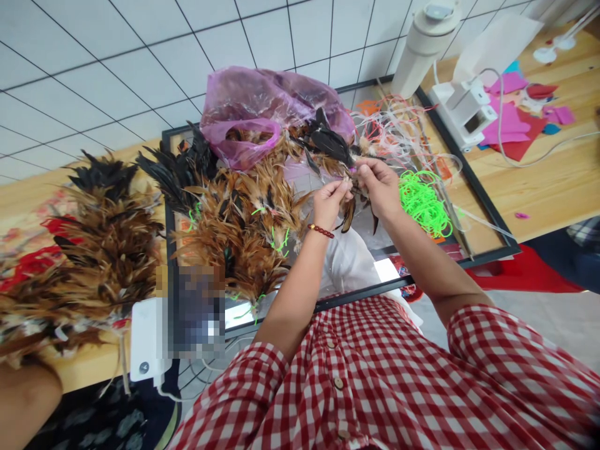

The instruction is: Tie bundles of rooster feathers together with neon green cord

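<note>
My left hand (327, 203), with a beaded bracelet at the wrist, is closed in a pinch on a small pale tuft that looks like feather ends. Close beside it, my right hand (382, 187) pinches the base of a bunch of black feathers (330, 142), whose tips point up and away from me. Some dark brown feathers (348, 215) hang below my fingers. To the left lies a big heap of brown feathers (244, 219), with bits of green cord among them. Behind the hands stands a purple plastic bag (281, 94) holding more feathers.
Green cord (424, 203) lies coiled right of my hands, near white and red strips (398, 131). A black-edged glass frame (487, 194) surrounds the work. A white bottle (424, 50) and power strip (464, 112) stand behind. Another person's arm (28, 400) shows at lower left, by more feathers (110, 244).
</note>
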`<state>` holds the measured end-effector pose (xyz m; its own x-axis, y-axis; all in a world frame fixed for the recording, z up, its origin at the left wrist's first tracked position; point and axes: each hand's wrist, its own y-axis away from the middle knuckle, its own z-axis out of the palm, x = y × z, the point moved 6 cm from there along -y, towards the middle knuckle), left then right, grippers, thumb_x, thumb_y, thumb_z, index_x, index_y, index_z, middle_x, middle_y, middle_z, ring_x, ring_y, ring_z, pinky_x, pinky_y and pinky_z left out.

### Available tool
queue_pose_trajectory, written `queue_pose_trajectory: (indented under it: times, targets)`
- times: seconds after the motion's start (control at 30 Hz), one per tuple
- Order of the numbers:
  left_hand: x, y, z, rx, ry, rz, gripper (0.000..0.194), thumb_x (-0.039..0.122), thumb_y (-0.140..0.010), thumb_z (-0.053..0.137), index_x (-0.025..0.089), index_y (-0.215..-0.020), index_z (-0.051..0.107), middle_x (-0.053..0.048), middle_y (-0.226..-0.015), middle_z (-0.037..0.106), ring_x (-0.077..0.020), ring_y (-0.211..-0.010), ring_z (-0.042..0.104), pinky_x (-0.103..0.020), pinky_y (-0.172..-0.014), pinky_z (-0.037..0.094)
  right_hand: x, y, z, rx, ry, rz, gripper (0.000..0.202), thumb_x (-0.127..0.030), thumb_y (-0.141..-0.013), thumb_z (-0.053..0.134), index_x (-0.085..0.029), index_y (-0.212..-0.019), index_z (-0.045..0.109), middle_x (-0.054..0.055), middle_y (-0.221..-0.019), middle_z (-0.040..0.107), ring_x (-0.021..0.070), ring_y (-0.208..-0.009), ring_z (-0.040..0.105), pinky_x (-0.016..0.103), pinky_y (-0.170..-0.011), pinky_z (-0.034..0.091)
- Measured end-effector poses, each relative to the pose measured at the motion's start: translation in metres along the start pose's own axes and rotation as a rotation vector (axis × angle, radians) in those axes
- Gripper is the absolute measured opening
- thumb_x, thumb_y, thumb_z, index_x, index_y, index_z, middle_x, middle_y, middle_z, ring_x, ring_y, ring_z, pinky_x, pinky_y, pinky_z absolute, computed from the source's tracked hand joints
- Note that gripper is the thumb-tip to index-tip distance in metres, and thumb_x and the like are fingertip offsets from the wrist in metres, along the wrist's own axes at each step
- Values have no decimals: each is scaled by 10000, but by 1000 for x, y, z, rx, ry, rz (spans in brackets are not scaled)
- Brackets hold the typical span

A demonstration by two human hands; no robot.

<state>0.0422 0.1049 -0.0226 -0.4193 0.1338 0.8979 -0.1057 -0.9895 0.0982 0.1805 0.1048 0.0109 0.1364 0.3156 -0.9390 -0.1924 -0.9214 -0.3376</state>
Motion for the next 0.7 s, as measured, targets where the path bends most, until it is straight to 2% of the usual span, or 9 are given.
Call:
queue_pose_trajectory:
  times: [0.07,0.2,0.33,0.47,0.6,0.7]
  targets:
    - [1,0,0,10,25,-13,298,440,-757,871,184,-681,740,11,-586,654,-91,-580,569,-246,-657,482,0,0,4,-50,-49,46,499,-725,-824,727,-259,-1004,749,-4,-804,668,135,-662,598,317,-672,543]
    - [3,0,-1,27,24,4,355,450,-737,884,180,-603,696,15,-575,641,-85,-575,553,-240,-652,470,-8,4,13,-150,-113,76,486,-698,-729,830,-239,-839,714,-10,-720,652,140,-620,614,320,-633,550]
    - [3,0,-1,10,-16,26,312,413,-749,881,184,-614,718,14,-599,664,-92,-607,567,-243,-694,477,-12,6,14,-143,-149,73,479,-668,-726,851,-230,-743,657,-22,-672,618,125,-570,599,298,-578,522]
    - [2,1,2,-38,-42,4,288,388,-764,870,183,-623,725,14,-593,660,-89,-603,564,-240,-690,465,-7,3,12,-147,-205,115,487,-677,-709,857,-232,-755,666,-33,-650,604,113,-548,567,287,-561,512]
    - [2,2,3,-88,25,-29,283,421,-754,876,188,-674,738,22,-563,625,-93,-577,568,-245,-657,463,-7,0,7,-133,-219,164,505,-701,-697,849,-243,-881,742,-37,-679,625,101,-573,547,270,-579,508]
    - [2,2,2,-127,25,-35,325,453,-738,883,184,-656,718,20,-560,617,-94,-579,573,-244,-648,465,-11,0,11,-225,-230,200,525,-696,-682,862,-237,-915,760,-33,-668,640,112,-574,572,277,-580,522]
